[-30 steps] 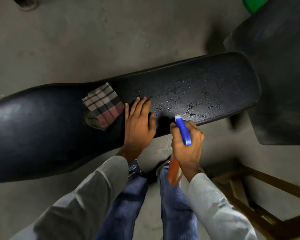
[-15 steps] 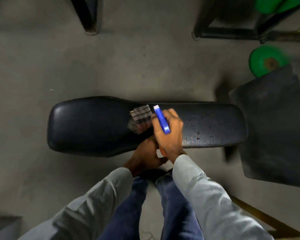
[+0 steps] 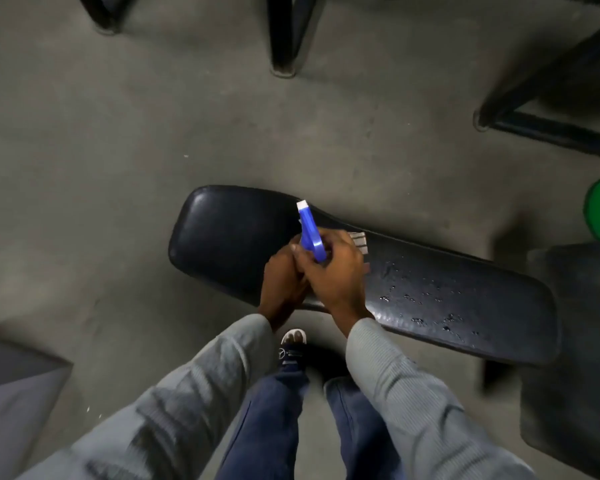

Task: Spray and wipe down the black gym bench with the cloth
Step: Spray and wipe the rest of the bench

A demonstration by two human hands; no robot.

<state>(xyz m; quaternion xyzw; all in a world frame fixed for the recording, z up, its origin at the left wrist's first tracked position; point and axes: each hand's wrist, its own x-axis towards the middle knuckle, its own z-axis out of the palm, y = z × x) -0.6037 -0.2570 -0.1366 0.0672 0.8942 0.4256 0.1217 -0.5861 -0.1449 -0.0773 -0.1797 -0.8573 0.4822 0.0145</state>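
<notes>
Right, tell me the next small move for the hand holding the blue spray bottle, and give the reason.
Probably squeeze the trigger toward the wide left end. The right hand holds the blue spray bottle with its white nozzle aimed that way over the black padded gym bench, which looks dry there; droplets show only on the narrow right part. The checked cloth lies mostly hidden behind the hand.
</notes>
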